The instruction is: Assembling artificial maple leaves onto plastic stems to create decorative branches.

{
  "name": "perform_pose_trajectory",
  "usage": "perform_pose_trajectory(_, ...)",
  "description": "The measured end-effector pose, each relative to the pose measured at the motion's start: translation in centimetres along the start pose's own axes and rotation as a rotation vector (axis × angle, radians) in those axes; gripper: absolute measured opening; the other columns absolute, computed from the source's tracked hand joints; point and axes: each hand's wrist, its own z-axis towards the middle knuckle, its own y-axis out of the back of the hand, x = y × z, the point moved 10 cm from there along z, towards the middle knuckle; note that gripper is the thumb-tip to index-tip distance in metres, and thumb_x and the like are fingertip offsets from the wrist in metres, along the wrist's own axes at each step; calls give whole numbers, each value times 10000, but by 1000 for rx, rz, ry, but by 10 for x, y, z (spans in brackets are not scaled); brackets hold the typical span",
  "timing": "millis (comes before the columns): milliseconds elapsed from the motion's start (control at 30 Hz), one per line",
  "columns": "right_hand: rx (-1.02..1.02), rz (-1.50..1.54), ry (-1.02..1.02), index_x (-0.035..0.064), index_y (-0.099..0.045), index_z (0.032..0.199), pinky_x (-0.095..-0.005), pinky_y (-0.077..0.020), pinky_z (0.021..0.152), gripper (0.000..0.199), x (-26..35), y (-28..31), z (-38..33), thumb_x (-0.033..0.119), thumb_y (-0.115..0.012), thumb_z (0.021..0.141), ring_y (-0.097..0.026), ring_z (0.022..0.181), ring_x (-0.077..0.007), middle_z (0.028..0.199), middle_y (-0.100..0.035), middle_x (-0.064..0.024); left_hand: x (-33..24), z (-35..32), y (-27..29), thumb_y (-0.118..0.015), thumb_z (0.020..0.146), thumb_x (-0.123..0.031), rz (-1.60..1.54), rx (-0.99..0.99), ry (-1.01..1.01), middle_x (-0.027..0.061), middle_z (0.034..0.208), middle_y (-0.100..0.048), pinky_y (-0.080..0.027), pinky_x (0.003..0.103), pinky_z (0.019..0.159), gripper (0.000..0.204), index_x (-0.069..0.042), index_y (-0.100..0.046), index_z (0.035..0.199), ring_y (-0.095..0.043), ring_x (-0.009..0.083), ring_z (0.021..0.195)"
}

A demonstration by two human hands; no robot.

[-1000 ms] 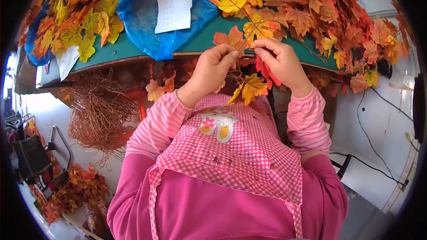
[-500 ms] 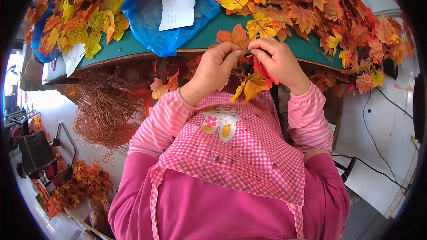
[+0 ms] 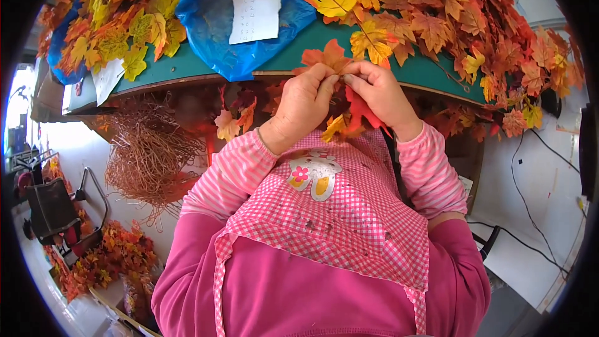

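My left hand (image 3: 306, 107) and my right hand (image 3: 379, 92) meet at the front edge of a green table (image 3: 187, 68), fingertips pinched together on a sprig of artificial maple leaves (image 3: 352, 115). An orange leaf (image 3: 324, 57) sticks up above my left fingers. Red and yellow leaves of the same sprig hang below my right palm, over my pink checked apron (image 3: 337, 212). The stem itself is hidden between my fingers.
Heaps of orange, yellow and red artificial leaves (image 3: 474, 19) cover the table. A blue plastic bag (image 3: 206, 12) with a white paper sheet (image 3: 254, 3) lies at its middle. A tangle of brown wiry stems (image 3: 146, 156) hangs at the left; more leaves (image 3: 106, 256) lie on the floor.
Both hands have stayed together at the table edge, working the sprig; the view has shifted slightly, and the hanging leaves have turned a little under my right hand.
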Motion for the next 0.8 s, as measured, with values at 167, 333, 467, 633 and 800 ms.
perform_pose_trajectory(167, -32, 124, -34, -8, -585, 1034, -201, -443, 794, 142, -4, 6, 5, 99, -538, 954, -564, 861, -67, 940, -605, -5, -8, -2, 0, -529, 964, -97, -77, 57, -82, -2, 569, -529, -377, 222, 405, 97, -19, -555, 912, -493, 62, 448)
perform_pose_trajectory(333, -112, 183, -2, -2, -597, 1000, -215, -454, 772, 165, 4, 20, -2, 151, -564, 948, -576, 820, -78, 875, -619, -24, -23, -9, 0, -557, 938, -106, 32, 156, -167, 47, 645, -575, -459, 282, 501, 119, -16, -591, 1007, -588, 146, 553)
perform_pose_trajectory(467, -132, 248, 49, 4, -599, 950, -220, -463, 748, 129, 7, 15, -10, 126, -557, 945, -577, 791, -78, 844, -624, -32, -63, -18, 10, -600, 880, -114, 400, 80, -474, 111, 678, -609, -502, 358, 580, 149, -27, -617, 999, -633, 284, 630)
perform_pose_trajectory(633, -226, 237, 24, 5, -588, 918, -213, -483, 709, 30, -2, -5, -24, 34, -593, 914, -590, 760, -68, 847, -640, -28, -51, -12, 6, -611, 840, -117, 348, 117, -235, 170, 823, -660, -515, 396, 652, 180, -16, -649, 984, -642, 350, 738)
perform_pose_trajectory(800, -343, -96, 198, 12, -615, 930, -201, -464, 714, 51, 27, -2, -38, 11, -638, 884, -560, 775, -41, 838, -639, 5, -35, -10, -3, -562, 896, -70, 45, 200, -121, 71, 760, -653, -482, 269, 591, 193, 38, -636, 1038, -599, 119, 657)
